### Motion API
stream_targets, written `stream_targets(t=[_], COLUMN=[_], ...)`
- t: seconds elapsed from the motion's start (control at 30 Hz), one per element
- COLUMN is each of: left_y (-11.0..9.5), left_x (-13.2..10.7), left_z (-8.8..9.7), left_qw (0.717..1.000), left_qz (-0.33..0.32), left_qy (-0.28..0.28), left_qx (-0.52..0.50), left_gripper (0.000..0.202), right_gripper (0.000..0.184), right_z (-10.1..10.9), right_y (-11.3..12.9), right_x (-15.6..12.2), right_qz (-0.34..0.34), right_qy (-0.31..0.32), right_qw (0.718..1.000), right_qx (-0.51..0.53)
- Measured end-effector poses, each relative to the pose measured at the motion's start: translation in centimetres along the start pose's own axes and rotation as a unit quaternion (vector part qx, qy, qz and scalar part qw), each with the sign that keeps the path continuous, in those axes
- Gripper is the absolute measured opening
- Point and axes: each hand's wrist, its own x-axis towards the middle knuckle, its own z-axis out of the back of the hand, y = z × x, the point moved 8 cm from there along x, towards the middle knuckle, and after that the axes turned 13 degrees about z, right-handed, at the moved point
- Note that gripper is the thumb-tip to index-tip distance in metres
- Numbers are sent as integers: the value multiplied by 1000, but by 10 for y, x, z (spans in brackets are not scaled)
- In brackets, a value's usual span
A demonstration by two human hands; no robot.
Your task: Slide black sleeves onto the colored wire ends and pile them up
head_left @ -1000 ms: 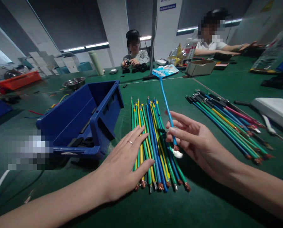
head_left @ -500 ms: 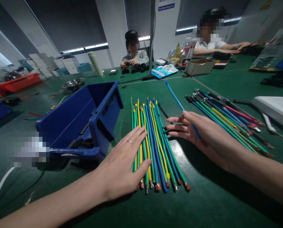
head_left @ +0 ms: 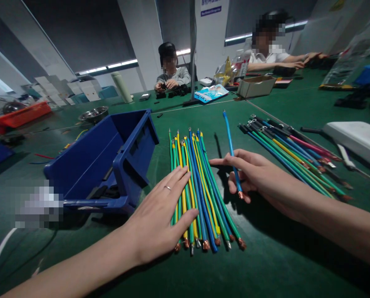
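My left hand (head_left: 160,215) lies flat, fingers spread, on the near left part of a row of green, yellow and blue cables (head_left: 200,178) with copper lugs on the green table. My right hand (head_left: 253,174) is closed round a single blue cable (head_left: 230,140), holding it near its copper lug end, just right of the row. The cable points away from me and slants low over the table.
A tilted blue bin (head_left: 110,157) stands left of the row. A second bundle of mixed cables (head_left: 290,153) lies to the right, with a white box (head_left: 355,138) beyond it. Two seated people work at the far side, near a cardboard box (head_left: 256,86) and a steel bowl (head_left: 94,114).
My right hand carried the blue cable right, then back toward the row, lowering it from upright to a low slant. My left hand stayed flat on the row.
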Motion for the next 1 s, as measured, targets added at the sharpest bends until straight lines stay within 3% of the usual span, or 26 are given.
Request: stream_targets(t=[0.33, 0.57, 0.7, 0.8, 0.93, 1.0], left_y=[0, 1, -5, -13, -20, -18], left_x=[0, -2, -5, -13, -32, -34], left_z=[0, 4, 19, 30, 51, 59], left_qw=[1000, 999, 995, 983, 946, 945], left_qz=[2, 6, -37, -79, -101, -61], left_qy=[8, 13, -74, -158, -305, -321], left_qx=[-5, -41, -59, -42, -34, -11], left_gripper=[67, 63, 58, 57, 90, 100], right_gripper=[26, 31, 24, 21, 18, 25], right_z=[-4, 3, 17, 34, 39, 34], right_y=[-1, 10, 28, 49, 67, 66], right_x=[0, 4, 6, 2, -4, -4], right_qz=[-5, 96, 215, 312, 376, 376], right_qy=[23, -6, -50, -107, -130, -104], right_qw=[999, 995, 975, 944, 906, 900], right_qx=[-21, 11, 34, -8, -145, -194])
